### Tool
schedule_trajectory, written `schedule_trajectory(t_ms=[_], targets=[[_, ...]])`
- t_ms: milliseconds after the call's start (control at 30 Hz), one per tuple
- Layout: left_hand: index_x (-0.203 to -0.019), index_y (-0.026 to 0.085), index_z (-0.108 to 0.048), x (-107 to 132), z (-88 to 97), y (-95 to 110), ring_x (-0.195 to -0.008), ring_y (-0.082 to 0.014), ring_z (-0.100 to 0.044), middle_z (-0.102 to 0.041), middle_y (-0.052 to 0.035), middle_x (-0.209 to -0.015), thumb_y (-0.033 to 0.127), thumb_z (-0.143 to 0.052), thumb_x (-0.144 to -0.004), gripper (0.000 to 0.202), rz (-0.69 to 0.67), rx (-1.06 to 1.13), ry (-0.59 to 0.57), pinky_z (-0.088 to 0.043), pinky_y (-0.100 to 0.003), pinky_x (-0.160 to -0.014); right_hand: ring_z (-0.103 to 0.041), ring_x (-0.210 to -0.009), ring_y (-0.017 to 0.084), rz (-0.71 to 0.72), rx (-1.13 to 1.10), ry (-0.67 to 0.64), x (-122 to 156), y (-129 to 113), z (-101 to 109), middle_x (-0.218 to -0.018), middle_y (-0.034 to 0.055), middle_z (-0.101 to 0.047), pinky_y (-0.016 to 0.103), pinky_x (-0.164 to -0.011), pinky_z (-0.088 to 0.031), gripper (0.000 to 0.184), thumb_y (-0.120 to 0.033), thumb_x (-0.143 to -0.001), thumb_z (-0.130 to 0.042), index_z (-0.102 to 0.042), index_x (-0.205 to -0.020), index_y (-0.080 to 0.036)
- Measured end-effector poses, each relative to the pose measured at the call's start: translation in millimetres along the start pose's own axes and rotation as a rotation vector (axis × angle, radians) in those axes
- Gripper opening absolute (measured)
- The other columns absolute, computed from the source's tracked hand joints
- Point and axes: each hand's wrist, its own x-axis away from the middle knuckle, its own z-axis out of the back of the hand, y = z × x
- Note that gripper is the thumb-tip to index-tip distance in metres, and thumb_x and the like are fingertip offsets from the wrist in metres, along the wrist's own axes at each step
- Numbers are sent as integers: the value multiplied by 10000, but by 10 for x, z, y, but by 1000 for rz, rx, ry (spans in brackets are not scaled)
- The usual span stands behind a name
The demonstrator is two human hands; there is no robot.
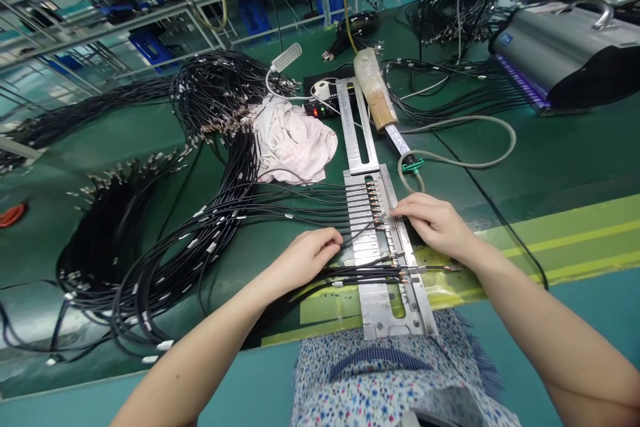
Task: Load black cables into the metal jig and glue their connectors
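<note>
A long metal fixture (381, 300) lies on the green bench in front of me, with several thin black cables (300, 208) laid side by side in its slots, their brass connectors (373, 197) lined up in a column. My left hand (305, 257) is closed in a pinch on one black cable just left of the fixture. My right hand (435, 221) rests on the fixture's right rail, fingertips pinched at that cable's connector end. More cables (370, 273) cross the fixture nearer to me.
A large heap of black cables (150, 247) covers the bench's left half. A crumpled white cloth (295, 140) lies behind the fixture, beside a wrapped tool (375, 90) with a grey hose (470, 163). A silver machine (565, 47) stands at the back right.
</note>
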Motion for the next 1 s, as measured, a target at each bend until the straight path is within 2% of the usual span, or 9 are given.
schedule_trajectory(t_ms=[100,233,433,600,833,1000], targets=[[-861,199,-565,-17,-37,17,-759,-131,-560,-620,13,-825,232,-427,-900,147,-34,-26,67,-413,-235,-690,-596,-883,165,-7,5,-4,-4,-2,4,-911,57,-647,348,-784,-516,328,-34,-811,-389,-644,-937,-198],[-871,183,-578,-11,-106,21,-798,-149,-568,-614,-16,-865,198,-414,-906,168,-62,-266,145,-429,-257,-712,-595,-881,167,-1,7,-4,-3,0,7,-906,56,-647,355,-780,-517,322,-35,-813,-393,-645,-934,-196],[-809,168,-568,19,-192,4,-743,-163,-518,-572,-34,-775,158,-373,-916,223,-186,-628,279,-401,-256,-623,-591,-870,168,3,11,-9,-5,-27,9,-898,52,-647,354,-770,-514,321,-42,-818,-395,-647,-930,-206],[-715,176,-522,46,-262,11,-661,-154,-436,-516,-21,-686,102,-380,-890,238,-291,-747,401,-328,-262,-555,-573,-856,175,44,40,-32,-8,-39,6,-892,60,-647,360,-755,-501,320,-39,-824,-391,-643,-948,-192],[-677,179,-487,13,-281,-19,-635,-160,-373,-462,-23,-656,70,-364,-884,265,-379,-781,406,-302,-288,-554,-544,-845,177,66,62,-66,-13,-35,2,-897,65,-631,356,-733,-480,324,-54,-836,-381,-648,-945,-202],[-681,177,-486,-23,-261,-27,-650,-160,-387,-457,-25,-669,52,-352,-875,267,-380,-761,351,-310,-290,-550,-492,-947,219,157,196,-203,-9,-74,-57,-999,86,-607,397,-783,-429,382,-29,-791,-412,-637,-1033,-220]])
